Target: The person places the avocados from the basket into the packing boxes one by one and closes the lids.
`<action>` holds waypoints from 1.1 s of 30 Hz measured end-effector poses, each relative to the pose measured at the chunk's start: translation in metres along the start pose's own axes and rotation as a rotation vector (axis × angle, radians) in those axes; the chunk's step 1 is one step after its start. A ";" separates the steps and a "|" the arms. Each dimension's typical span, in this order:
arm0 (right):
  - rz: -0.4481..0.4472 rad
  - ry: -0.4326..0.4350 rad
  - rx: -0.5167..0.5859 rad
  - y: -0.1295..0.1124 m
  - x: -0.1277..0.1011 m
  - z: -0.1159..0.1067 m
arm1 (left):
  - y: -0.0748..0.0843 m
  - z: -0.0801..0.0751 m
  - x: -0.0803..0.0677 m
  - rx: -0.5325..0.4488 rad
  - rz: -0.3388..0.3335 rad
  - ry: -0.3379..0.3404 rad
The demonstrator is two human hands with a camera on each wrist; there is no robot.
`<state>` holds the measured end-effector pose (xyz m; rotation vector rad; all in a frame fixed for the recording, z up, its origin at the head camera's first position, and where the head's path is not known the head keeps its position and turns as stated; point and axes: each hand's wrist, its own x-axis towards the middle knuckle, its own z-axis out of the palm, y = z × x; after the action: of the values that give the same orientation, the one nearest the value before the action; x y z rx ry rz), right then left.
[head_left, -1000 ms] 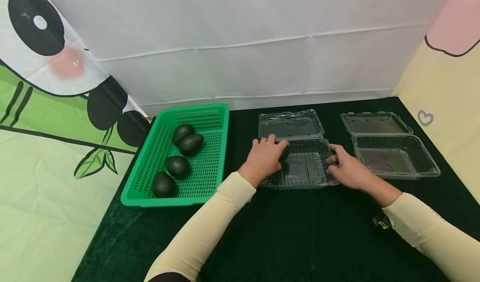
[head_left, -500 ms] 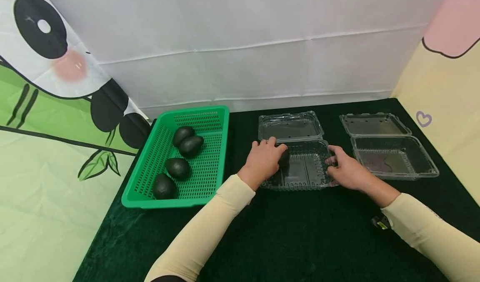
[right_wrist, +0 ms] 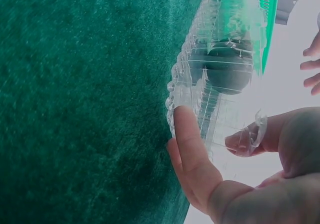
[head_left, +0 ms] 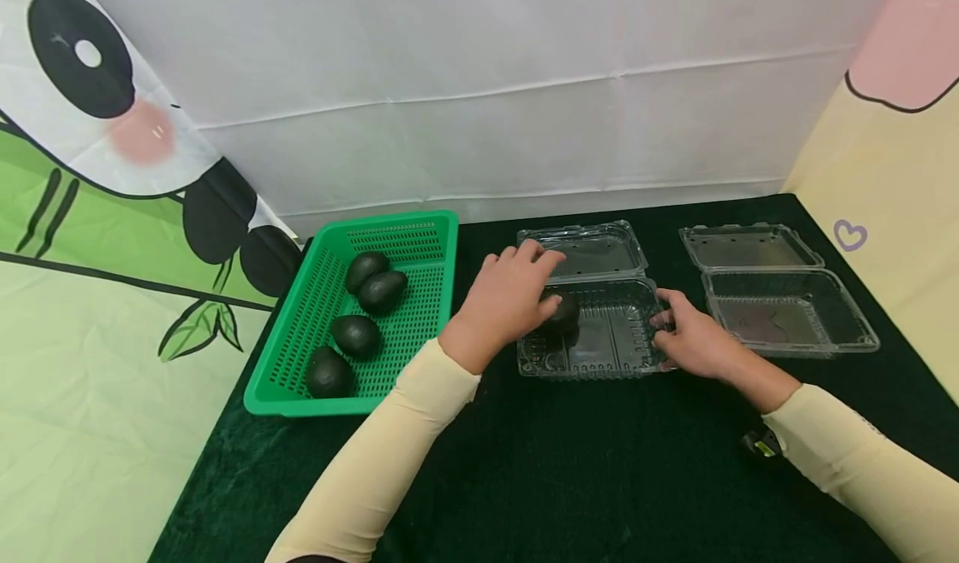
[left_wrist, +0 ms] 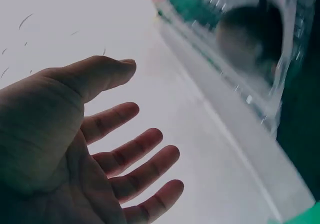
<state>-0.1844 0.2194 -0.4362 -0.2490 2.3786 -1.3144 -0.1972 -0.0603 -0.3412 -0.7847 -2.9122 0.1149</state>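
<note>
A green perforated plastic basket (head_left: pixel 419 238) holding four dark avocados (head_left: pixel 355 333) sits well left of the open clear plastic clamshell box (head_left: pixel 599 363). The left hand (head_left: pixel 504 301) hovers above the box's left part, fingers spread and holding nothing. Just under it, a dark avocado (head_left: pixel 562 313) lies in the box's tray, towards its left back corner. The right hand (head_left: pixel 693 340) pinches the box's right wall between thumb and fingers. Right of that box, apart from it on the dark green cloth (head_left: pixel 599 463), stands a second open clear clamshell box (head_left: pixel 862 330).
</note>
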 end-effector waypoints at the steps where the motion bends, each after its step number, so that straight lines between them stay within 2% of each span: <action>1: 0.002 -0.001 0.002 0.000 0.000 0.000 | -0.004 -0.006 -0.002 -0.008 -0.007 0.013; 6: -0.002 -0.006 0.010 0.001 0.001 -0.001 | -0.033 -0.026 -0.012 -0.064 -0.073 0.049; 13: 0.006 -0.009 0.015 0.002 0.001 -0.001 | -0.076 -0.031 -0.021 -0.123 -0.205 -0.001; 18: 0.005 -0.006 0.018 0.001 0.000 -0.001 | -0.102 -0.026 -0.026 -0.137 -0.273 -0.056; 26: 0.012 -0.003 0.012 -0.001 0.000 0.000 | -0.147 -0.007 -0.030 -0.178 -0.376 -0.150; 33: -0.004 -0.003 0.008 0.001 0.000 0.000 | -0.177 0.011 -0.037 -0.195 -0.445 -0.246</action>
<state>-0.1845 0.2200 -0.4376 -0.2529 2.3711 -1.3246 -0.2542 -0.2323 -0.3370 -0.1311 -3.2850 -0.1258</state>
